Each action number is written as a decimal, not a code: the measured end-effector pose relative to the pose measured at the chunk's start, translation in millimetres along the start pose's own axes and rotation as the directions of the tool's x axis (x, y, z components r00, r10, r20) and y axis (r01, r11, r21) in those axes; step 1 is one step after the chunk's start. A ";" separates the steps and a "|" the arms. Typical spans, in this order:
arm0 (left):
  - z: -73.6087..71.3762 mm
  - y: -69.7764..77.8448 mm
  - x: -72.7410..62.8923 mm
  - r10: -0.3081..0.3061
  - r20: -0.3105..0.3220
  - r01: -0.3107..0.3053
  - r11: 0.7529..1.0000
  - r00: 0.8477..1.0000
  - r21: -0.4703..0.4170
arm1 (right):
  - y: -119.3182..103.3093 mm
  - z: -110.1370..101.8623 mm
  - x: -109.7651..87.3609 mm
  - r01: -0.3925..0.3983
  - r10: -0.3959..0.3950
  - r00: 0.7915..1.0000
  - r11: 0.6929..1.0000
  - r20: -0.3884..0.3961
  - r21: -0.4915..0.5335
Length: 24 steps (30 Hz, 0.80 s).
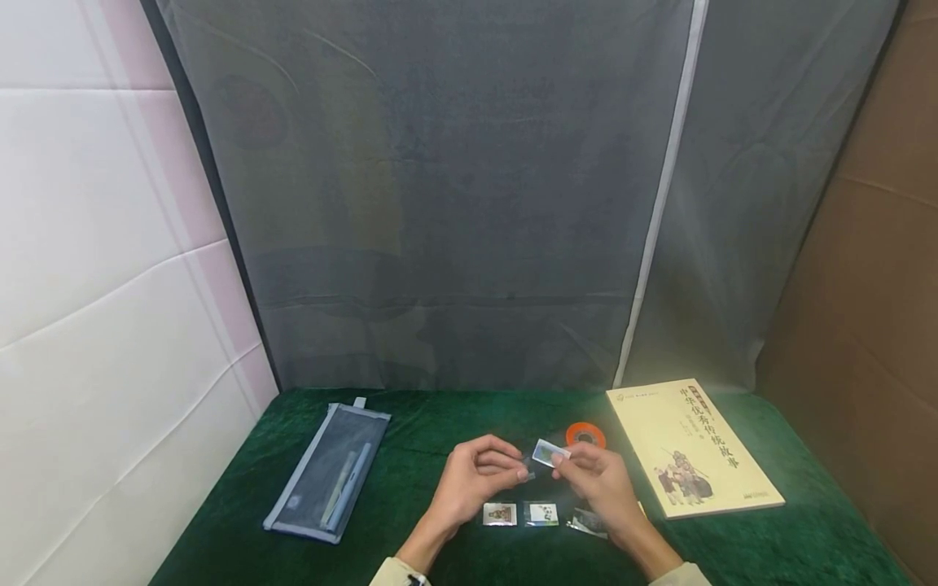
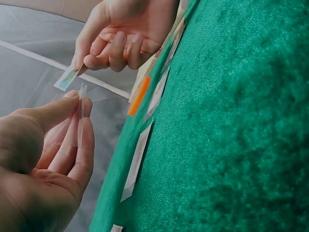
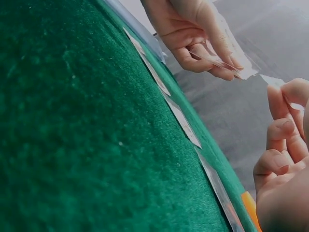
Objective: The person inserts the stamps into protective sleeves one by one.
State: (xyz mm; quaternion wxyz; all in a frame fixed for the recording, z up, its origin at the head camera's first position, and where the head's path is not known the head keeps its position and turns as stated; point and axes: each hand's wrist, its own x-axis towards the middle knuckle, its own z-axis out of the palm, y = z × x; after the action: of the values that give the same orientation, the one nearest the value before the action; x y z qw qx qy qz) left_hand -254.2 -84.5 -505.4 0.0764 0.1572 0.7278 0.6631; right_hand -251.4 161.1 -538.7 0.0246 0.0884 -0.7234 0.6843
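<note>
Between thumb and fingertips, my right hand (image 1: 602, 482) pinches a small stamp-like card (image 1: 546, 452) with a white border and a blue-green picture. Facing it, my left hand (image 1: 472, 478) grips a small clear plastic sleeve (image 2: 81, 113) by its sides. The card's free end is close to the sleeve's upper end in the left wrist view. On the green cloth below lie a brown-pictured card (image 1: 500, 513) and a panda card (image 1: 542, 513), both in clear sleeves. Another shiny sleeve (image 1: 588, 522) lies beside my right wrist, partly hidden by it.
An orange tape roll (image 1: 585, 434) lies just behind my right hand. To the right is a cream-coloured book (image 1: 659, 431); to the left, a blue-grey mesh pencil case (image 1: 304, 496) with pens inside. A grey curtain (image 1: 469, 203) hangs behind the green-covered table (image 1: 432, 407).
</note>
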 end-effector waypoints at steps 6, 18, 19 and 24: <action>-1.3 -0.9 1.0 -0.003 -0.025 0.003 1.000 1.000 0.006 | 0.2 -0.4 0.1 -0.003 0.003 1.000 1.000 -0.002 -0.014; -2.3 0.1 1.0 -0.011 -0.026 0.010 1.000 1.000 -0.020 | 0.7 1.2 -0.9 -0.018 0.020 0.999 0.999 0.027 -0.048; -2.0 0.3 0.8 -0.013 -0.023 0.013 1.000 1.000 -0.019 | 0.8 1.4 -1.0 -0.017 0.018 0.999 0.999 0.034 -0.049; -1.0 -0.2 0.0 -0.016 -0.011 0.016 1.000 1.000 -0.016 | 0.3 2.0 -1.4 -0.022 0.024 0.999 0.998 0.037 -0.053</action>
State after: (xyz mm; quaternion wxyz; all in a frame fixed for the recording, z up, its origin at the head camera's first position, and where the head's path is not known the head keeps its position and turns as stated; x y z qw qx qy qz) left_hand -254.6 -85.5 -505.5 0.0787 0.1471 0.7240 0.6693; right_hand -249.9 159.3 -539.4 0.0053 0.0923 -0.7423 0.6636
